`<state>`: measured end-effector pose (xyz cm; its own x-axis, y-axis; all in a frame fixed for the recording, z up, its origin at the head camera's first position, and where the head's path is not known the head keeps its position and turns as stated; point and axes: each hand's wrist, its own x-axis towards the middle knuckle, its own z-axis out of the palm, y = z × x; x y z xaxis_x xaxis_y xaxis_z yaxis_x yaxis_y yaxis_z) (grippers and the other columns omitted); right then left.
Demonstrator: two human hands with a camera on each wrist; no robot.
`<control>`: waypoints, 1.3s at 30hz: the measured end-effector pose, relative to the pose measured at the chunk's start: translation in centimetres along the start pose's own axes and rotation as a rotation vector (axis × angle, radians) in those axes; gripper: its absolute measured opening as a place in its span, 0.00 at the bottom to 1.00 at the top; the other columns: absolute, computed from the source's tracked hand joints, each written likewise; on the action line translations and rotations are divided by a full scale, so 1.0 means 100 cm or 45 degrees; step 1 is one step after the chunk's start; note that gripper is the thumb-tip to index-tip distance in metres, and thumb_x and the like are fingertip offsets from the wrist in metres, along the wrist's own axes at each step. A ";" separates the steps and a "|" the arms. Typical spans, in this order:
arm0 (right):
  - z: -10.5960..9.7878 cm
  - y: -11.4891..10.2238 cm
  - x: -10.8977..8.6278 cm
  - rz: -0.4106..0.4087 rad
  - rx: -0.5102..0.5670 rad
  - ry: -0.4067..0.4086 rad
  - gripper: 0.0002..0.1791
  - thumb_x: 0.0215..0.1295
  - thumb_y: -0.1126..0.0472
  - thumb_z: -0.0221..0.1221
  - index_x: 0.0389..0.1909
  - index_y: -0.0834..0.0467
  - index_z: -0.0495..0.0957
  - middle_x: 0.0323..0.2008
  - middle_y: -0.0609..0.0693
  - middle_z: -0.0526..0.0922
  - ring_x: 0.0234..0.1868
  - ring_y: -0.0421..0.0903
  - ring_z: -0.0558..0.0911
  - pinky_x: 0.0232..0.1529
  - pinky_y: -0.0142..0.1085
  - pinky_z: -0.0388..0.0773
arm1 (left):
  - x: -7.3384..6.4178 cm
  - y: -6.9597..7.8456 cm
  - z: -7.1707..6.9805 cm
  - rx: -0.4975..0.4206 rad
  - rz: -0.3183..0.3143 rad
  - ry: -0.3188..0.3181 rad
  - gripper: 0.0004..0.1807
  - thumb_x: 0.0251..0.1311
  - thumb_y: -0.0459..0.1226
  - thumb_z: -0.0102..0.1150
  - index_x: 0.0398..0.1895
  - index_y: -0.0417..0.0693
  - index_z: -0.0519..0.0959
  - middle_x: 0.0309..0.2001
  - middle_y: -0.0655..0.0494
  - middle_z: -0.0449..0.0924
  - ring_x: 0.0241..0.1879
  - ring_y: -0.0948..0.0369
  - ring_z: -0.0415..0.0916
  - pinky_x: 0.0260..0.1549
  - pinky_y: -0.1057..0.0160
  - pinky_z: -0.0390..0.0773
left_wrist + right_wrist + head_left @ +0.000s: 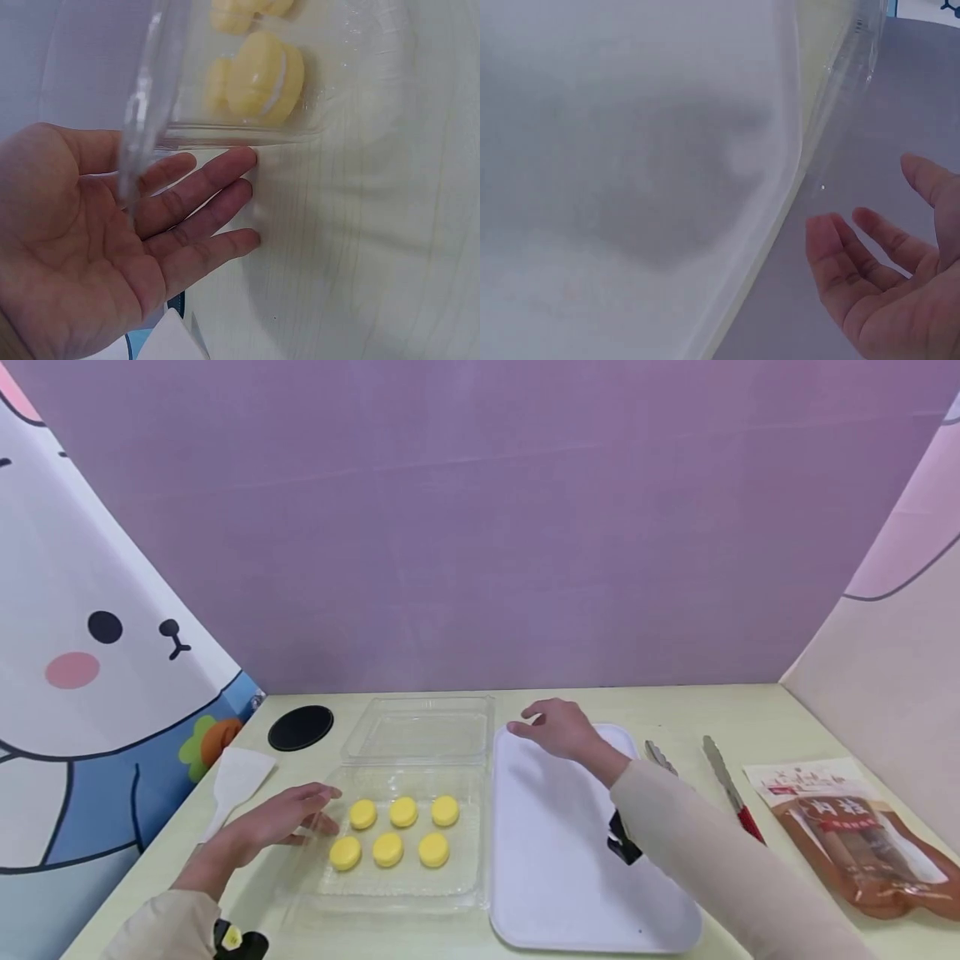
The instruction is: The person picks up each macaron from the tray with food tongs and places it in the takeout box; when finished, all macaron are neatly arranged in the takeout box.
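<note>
A clear plastic clamshell container [468, 881] stands with its lid [420, 735] laid back behind it. Inside are several yellow macarons [387, 850] in two rows; white filling shows on one macaron [262, 79] in the left wrist view. At the container's left side is my left hand [288, 817], fingers loosely extended, the clear rim overlapping them in the left wrist view. My right hand [558, 727] hovers over the far left corner of a white tray [540, 860]. Its fingers are slightly bent and apart from the thumb, holding nothing, near the lid's right edge.
Left of the container lie a white spatula [238, 781] and a black round disc [301, 727]. Right of the tray are metal tongs [722, 772] with a red handle, partly behind the right sleeve, and a brown food packet [847, 835]. A purple backdrop [480, 527] rises behind.
</note>
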<state>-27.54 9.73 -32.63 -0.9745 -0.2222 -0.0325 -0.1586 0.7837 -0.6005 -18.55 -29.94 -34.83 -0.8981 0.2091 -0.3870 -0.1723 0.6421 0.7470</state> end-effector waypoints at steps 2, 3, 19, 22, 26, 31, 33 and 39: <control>0.006 -0.003 0.004 0.009 0.030 -0.009 0.28 0.72 0.45 0.61 0.62 0.63 0.79 0.57 0.60 0.82 0.56 0.56 0.81 0.51 0.46 0.81 | 0.000 0.000 0.000 -0.004 0.001 0.001 0.27 0.82 0.42 0.34 0.71 0.29 0.61 0.49 0.44 0.85 0.57 0.44 0.77 0.56 0.38 0.75; 0.009 -0.004 0.007 0.014 0.041 -0.007 0.28 0.72 0.45 0.61 0.61 0.63 0.79 0.57 0.60 0.82 0.56 0.55 0.81 0.51 0.46 0.81 | -0.001 0.000 0.000 -0.006 0.002 0.001 0.27 0.82 0.42 0.34 0.71 0.29 0.62 0.49 0.44 0.85 0.57 0.44 0.77 0.56 0.38 0.75; 0.035 -0.014 0.030 0.157 0.246 -0.084 0.28 0.74 0.46 0.59 0.64 0.62 0.77 0.61 0.58 0.79 0.43 0.52 0.84 0.43 0.40 0.84 | -0.001 -0.001 0.002 -0.008 -0.003 0.011 0.27 0.82 0.42 0.35 0.71 0.29 0.62 0.48 0.44 0.85 0.57 0.45 0.77 0.56 0.38 0.75; 0.038 -0.015 0.032 0.175 0.299 -0.094 0.28 0.74 0.47 0.59 0.63 0.64 0.78 0.56 0.58 0.82 0.44 0.51 0.84 0.44 0.40 0.84 | 0.000 0.000 0.002 -0.002 -0.009 0.016 0.27 0.82 0.42 0.35 0.70 0.29 0.62 0.48 0.44 0.85 0.56 0.46 0.77 0.56 0.38 0.75; 0.041 -0.016 0.032 0.170 0.385 -0.080 0.24 0.75 0.52 0.58 0.61 0.66 0.79 0.49 0.59 0.84 0.45 0.52 0.85 0.41 0.38 0.85 | -0.001 0.001 0.001 0.004 -0.004 0.018 0.27 0.82 0.42 0.35 0.70 0.29 0.63 0.48 0.44 0.85 0.56 0.46 0.77 0.56 0.38 0.76; 0.043 -0.015 0.031 0.227 0.580 -0.091 0.24 0.75 0.54 0.59 0.60 0.69 0.77 0.49 0.60 0.84 0.48 0.54 0.84 0.42 0.37 0.84 | -0.001 0.002 0.000 0.004 -0.009 0.014 0.27 0.82 0.42 0.35 0.70 0.29 0.63 0.48 0.44 0.85 0.56 0.45 0.77 0.56 0.39 0.76; 0.045 -0.014 0.031 0.264 0.681 -0.112 0.24 0.75 0.55 0.59 0.61 0.70 0.77 0.48 0.60 0.84 0.48 0.53 0.84 0.44 0.38 0.83 | -0.001 0.002 0.001 0.003 -0.012 0.013 0.27 0.82 0.42 0.35 0.70 0.29 0.63 0.48 0.44 0.85 0.56 0.46 0.77 0.56 0.38 0.76; 0.048 -0.011 0.033 0.301 0.867 -0.134 0.19 0.73 0.60 0.60 0.58 0.69 0.79 0.43 0.57 0.84 0.42 0.49 0.82 0.44 0.38 0.81 | 0.000 0.002 0.001 0.005 -0.014 0.009 0.27 0.82 0.42 0.35 0.70 0.29 0.62 0.48 0.44 0.85 0.56 0.46 0.77 0.56 0.38 0.75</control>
<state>-29.83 5.41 -35.92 -0.9447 -0.1727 -0.2789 0.2217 0.2907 -0.9308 -18.53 -29.72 -34.74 -0.8991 0.1966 -0.3911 -0.1805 0.6474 0.7404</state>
